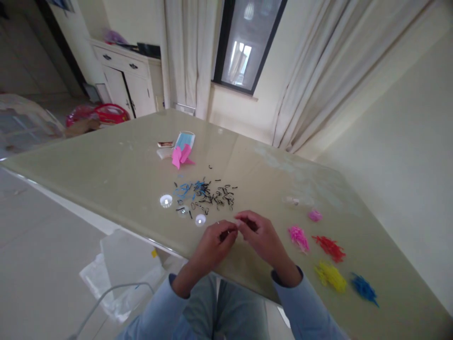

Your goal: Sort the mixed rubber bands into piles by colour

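Observation:
My left hand [216,243] and my right hand [260,236] meet above the near edge of the table [141,189], fingertips pinched together. Something small and pale shows between them, too small to make out. Just beyond my hands lies a scattered heap of small black bands [212,194], with blue ones [184,190] at its left. Around the heap's near left side are small round white pieces [166,201]. To the right of my right hand sit piles of pink [299,238], red [330,248], yellow [331,276] and blue strips [364,288].
A blue face mask [185,140], a pink paper piece [181,156] and a small brown-and-white item [165,144] lie farther back. A small pink bundle [315,215] is at the right. Plastic bags [120,274] rest below the table's left edge; a white cabinet [123,78] stands behind.

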The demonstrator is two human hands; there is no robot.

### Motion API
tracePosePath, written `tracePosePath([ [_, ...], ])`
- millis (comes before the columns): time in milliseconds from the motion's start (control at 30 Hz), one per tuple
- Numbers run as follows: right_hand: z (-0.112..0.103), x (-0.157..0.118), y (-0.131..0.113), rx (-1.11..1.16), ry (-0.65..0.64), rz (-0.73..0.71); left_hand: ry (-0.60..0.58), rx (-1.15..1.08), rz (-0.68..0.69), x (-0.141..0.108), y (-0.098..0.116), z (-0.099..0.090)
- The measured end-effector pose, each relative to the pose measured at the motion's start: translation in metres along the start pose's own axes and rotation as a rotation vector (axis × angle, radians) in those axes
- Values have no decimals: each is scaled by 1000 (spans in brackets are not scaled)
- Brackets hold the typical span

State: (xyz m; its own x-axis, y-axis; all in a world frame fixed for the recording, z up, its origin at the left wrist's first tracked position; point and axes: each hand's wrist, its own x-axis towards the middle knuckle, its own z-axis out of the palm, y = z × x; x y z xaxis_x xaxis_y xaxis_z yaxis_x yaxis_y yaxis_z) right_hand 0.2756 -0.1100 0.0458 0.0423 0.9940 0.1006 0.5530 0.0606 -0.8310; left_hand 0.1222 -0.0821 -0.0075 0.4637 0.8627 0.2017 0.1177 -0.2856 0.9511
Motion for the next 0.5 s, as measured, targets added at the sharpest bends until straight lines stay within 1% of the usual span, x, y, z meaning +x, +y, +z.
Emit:
tracePosePath([
  [133, 20, 59, -12, -148, 35, -139, 8, -97, -30, -1, -1, -3],
  [167, 27, 72, -12, -192, 14, -175, 3, -117, -34, -1, -1, -3],
  [233, 42, 94, -11, -319, -71, -250, -5, -148, -30, 0, 0, -4],
  [300, 57, 109, -9, -471, -164, -285, 3, -167, -20, 1, 0, -4],
  [367, 67, 117, -9, -602, -229, -280, 28, -168, -24, 2, -1, -4],
  [433, 73, 121, -9, -678, -258, -261, 51, -170, -36, 2, -2, -4],
  [500, 75, 123, -10, -709, -260, -247, 59, -175, -40, 3, -3, -3],
])
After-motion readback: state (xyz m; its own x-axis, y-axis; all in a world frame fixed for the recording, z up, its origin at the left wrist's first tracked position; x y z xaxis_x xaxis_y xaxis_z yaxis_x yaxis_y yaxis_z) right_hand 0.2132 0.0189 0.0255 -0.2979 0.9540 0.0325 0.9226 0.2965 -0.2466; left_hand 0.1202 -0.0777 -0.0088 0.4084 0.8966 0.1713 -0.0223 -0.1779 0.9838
